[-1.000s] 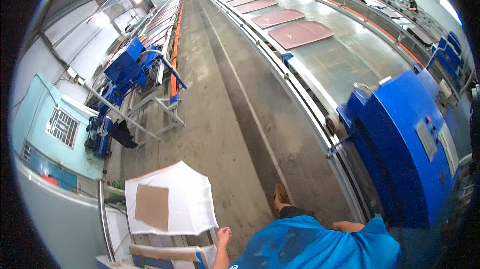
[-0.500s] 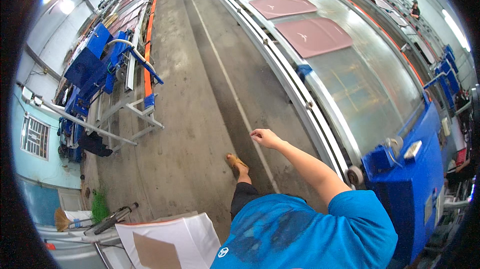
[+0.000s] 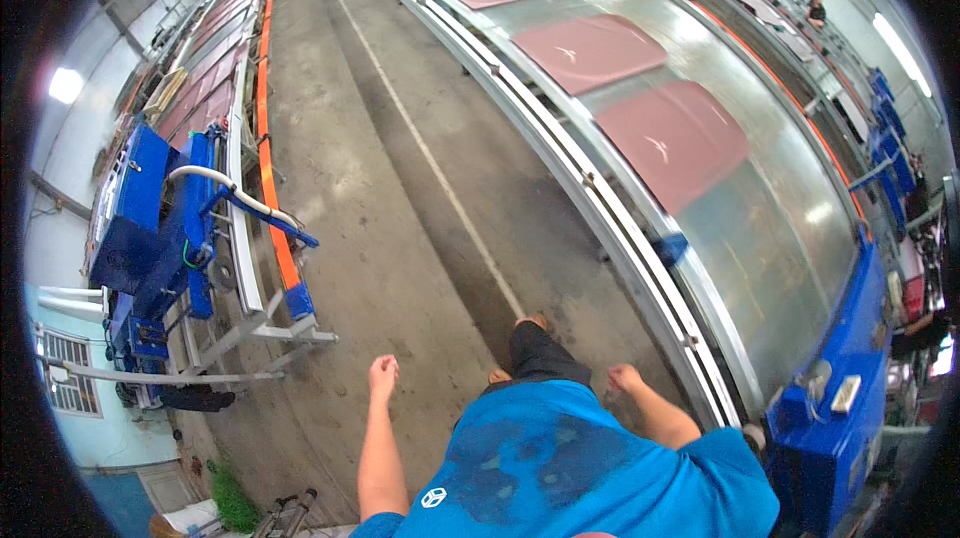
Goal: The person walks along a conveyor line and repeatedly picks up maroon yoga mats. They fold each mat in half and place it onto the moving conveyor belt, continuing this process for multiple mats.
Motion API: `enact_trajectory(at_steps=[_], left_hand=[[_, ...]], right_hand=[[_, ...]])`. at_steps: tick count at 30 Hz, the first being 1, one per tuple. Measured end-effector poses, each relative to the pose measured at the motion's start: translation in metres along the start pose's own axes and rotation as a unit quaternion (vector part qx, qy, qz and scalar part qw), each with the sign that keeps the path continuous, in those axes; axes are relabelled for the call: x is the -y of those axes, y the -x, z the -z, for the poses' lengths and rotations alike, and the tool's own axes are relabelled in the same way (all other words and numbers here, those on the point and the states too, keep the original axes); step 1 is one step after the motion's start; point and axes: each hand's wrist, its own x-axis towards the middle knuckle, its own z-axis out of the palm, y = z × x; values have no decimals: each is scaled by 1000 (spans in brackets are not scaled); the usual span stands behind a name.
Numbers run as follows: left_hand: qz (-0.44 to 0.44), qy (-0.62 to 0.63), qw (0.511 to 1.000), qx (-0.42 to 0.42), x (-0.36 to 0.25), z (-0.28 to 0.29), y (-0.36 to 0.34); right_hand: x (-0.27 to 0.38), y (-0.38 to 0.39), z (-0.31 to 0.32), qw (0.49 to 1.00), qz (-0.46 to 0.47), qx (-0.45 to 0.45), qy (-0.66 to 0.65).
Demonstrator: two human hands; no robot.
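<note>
My left hand (image 3: pixel 383 375) hangs over the concrete floor at the left of my body, its fingers loosely curled and nothing seen in them. To the right of my body, my right hand (image 3: pixel 625 378) is also curled, near the white rail (image 3: pixel 590 183) of a long table but apart from it. No held thing shows in either hand. On the long shiny table (image 3: pixel 790 258) lie several flat mauve panels with rounded corners and small white marks; the nearest panel (image 3: pixel 680 143) is slightly blurred.
A blue machine housing (image 3: pixel 835 438) stands at the right table's near end. To the left, another blue machine (image 3: pixel 140 208) and a grey metal frame (image 3: pixel 225 343) border the aisle. A pale line (image 3: pixel 430 158) runs along the floor. Far right, a person (image 3: pixel 816 10) stands among other tables.
I have moved forward along the aisle, so the panels and machines are closer. My left hand has come into view. My right hand has swung back toward my body.
</note>
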Motion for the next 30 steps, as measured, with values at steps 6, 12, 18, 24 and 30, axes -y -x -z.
enact_trajectory(at_steps=[6, 12, 18, 24, 30], left_hand=[[-10, -11, 1000, 27, -93, 1, -191], [62, -195, 958, 202, -101, -10, -238], [245, -43, 966, 65, -115, -7, -303], [320, 5, 947, 21, -118, 24, -395], [377, 47, 924, 44, -144, 59, -561]], right_hand=[[0, -76, -33, 986, -127, 103, 14], [275, -206, -17, 982, -113, 124, 83], [591, -477, -3, 937, 320, -42, 134], [944, -519, -64, 930, 355, 86, 30], [1007, -581, -107, 917, 333, 175, 134]])
